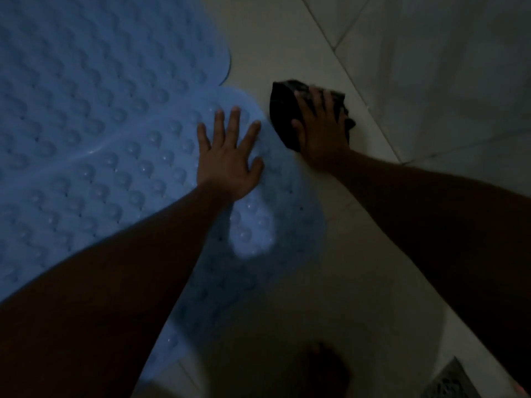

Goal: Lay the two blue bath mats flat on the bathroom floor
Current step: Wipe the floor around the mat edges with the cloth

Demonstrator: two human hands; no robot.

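Left hand (230, 159) splayed flat on floppy-looking blue bath mat (129, 173), right hand (323, 133) flat on black cloth (283, 110); best grabbed at edge.

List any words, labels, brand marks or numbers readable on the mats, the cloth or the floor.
No readable text anywhere.
The near blue mat and the far blue mat show only raised bumps; the black cloth under the right hand shows no label; the drain grate shows none.
Dim, blurred frame: fine embossing could be missed.
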